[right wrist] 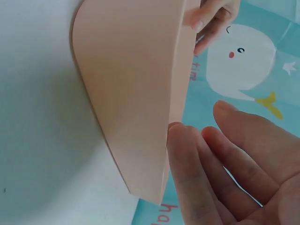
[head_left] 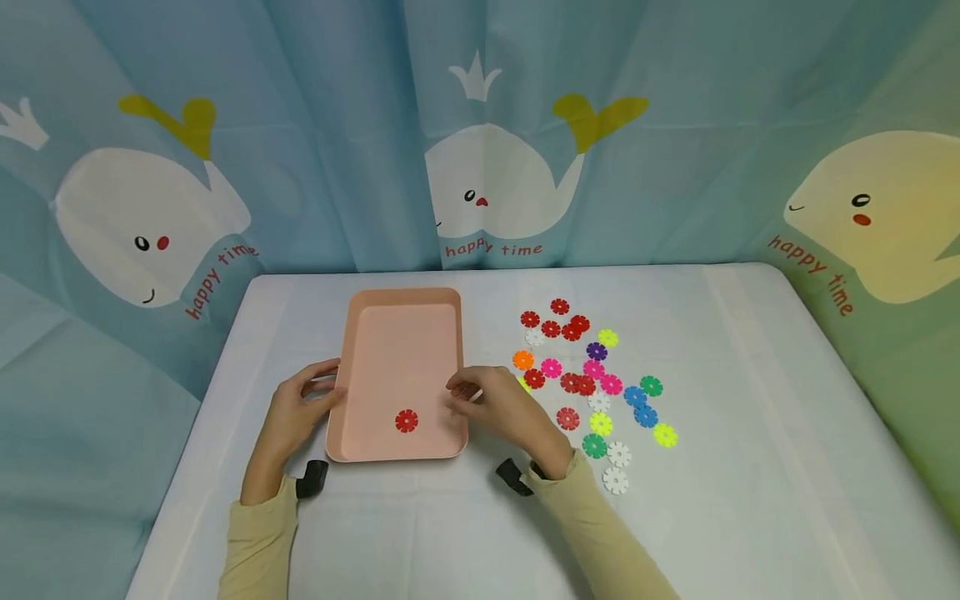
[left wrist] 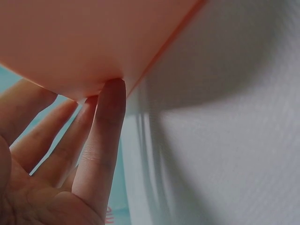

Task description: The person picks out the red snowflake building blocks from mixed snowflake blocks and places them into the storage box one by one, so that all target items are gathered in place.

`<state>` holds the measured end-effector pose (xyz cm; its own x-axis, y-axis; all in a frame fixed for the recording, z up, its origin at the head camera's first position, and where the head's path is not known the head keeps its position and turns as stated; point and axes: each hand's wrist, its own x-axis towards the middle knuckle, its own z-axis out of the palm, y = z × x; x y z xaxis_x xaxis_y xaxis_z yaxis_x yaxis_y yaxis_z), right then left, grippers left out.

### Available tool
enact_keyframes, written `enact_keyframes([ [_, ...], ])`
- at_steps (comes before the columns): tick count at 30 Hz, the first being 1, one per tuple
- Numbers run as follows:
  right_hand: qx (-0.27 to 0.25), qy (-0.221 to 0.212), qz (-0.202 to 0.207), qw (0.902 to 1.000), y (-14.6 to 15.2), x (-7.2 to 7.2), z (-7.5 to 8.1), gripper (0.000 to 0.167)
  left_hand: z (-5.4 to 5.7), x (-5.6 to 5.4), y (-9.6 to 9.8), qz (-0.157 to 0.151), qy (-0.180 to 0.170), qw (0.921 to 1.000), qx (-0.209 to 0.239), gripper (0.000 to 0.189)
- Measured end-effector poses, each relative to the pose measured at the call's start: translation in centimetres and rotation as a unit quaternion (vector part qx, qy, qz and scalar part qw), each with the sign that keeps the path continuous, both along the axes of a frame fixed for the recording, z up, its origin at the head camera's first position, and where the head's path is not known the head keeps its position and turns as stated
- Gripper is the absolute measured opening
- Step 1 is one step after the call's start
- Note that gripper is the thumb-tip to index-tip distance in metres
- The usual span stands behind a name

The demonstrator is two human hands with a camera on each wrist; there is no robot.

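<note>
A shallow pink tray (head_left: 405, 350) lies on the table, with one red notched disc (head_left: 407, 421) on its floor near the front. My left hand (head_left: 300, 408) grips the tray's left side, thumb at the rim and fingers against the outer wall. In the left wrist view, fingertips (left wrist: 115, 89) touch the underside of the tray's edge. Over the tray's right rim is my right hand (head_left: 495, 404), its fingers loosely bent. No disc shows between those fingers (right wrist: 185, 159) in the right wrist view. To its right lie several scattered notched discs.
The loose discs include red (head_left: 559, 307), orange (head_left: 522, 360), purple (head_left: 596, 351), blue (head_left: 646, 416), green (head_left: 595, 446), yellow (head_left: 665, 435) and white (head_left: 616, 480) ones, some overlapping. A blue curtain (head_left: 337, 125) with printed whales hangs behind the white table (head_left: 750, 467).
</note>
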<state>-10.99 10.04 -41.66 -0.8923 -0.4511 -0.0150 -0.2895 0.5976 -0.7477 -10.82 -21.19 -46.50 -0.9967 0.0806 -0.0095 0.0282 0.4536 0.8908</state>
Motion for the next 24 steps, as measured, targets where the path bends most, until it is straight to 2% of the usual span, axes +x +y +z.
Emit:
enact_keyframes([
  [6, -0.005, 0.008, -0.006, 0.9999, 0.8, 0.1, 0.2, 0.019, -0.1, 0.0, 0.0, -0.001, -0.007, 1.0, -0.005, 0.049],
  [12, -0.002, 0.012, -0.01, 0.9999, 1.8, 0.4, 0.9, 0.022, -0.2, 0.0, 0.0, -0.004, -0.001, 1.0, -0.004, 0.048],
  [24, -0.004, 0.01, -0.005, 0.9999, 4.6, 0.8, 1.2, 0.023, -0.3, -0.1, 0.0, 0.0, 0.01, 0.9999, -0.004, 0.047],
])
